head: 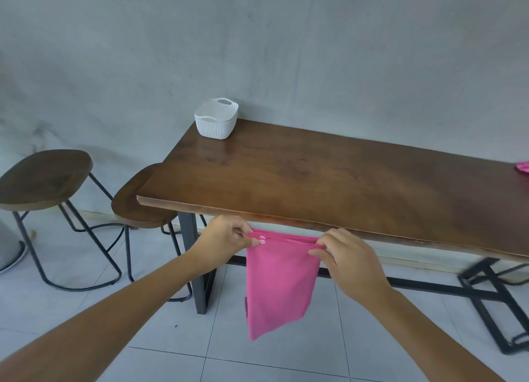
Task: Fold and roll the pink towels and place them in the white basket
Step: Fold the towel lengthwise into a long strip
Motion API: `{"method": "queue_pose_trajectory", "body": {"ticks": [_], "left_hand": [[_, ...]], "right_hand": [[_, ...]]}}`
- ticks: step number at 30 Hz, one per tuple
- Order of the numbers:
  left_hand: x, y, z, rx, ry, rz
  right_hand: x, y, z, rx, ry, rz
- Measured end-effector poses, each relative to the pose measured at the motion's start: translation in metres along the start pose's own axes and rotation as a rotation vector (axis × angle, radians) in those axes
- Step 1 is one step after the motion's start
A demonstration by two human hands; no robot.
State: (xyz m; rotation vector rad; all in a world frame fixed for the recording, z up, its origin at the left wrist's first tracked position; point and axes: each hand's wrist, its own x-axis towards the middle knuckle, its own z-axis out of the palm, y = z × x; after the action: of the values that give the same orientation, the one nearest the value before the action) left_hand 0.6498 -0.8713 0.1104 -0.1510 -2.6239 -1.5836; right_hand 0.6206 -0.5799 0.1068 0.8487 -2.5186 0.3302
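The left hand (229,237) and the right hand (347,255) both pinch the top edge of the towel (279,284), 1 hand at each upper corner, with the thumb pressed against curled fingers. The towel hangs in the air just in front of the near edge of the table (315,175), below its top, and it touches nothing else. The top edge shows several layers, so it seems already folded. Its long axis runs straight down from the fingers. I judge that the next move is to lay it flat on the table, which lies forward and up from both hands. The basket (216,118) stands at the far left corner, well apart, and the left hand is nearer to it. A 2nd towel (523,167) lies on the table at the right, cut off by the frame, so its shape is unclear. The fingertips behind the cloth are hidden, and the layers are hard to count.
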Motion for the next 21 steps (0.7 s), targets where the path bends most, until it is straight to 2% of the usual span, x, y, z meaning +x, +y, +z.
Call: {"method": "queue_pose_trajectory", "body": {"ticks": [11, 17, 21], "left_hand": [[-0.007, 0.015, -0.011, -0.014, 0.043, 0.111], [-0.009, 0.016, -0.014, -0.012, 0.068, 0.139], [-0.01, 0.01, -0.009, -0.024, 0.024, 0.136]], "right_hand": [[0.003, -0.004, -0.015, -0.127, -0.066, -0.016], [0.006, -0.011, -0.019, 0.026, -0.18, 0.116], [-0.002, -0.012, -0.022, 0.067, -0.179, 0.164]]}}
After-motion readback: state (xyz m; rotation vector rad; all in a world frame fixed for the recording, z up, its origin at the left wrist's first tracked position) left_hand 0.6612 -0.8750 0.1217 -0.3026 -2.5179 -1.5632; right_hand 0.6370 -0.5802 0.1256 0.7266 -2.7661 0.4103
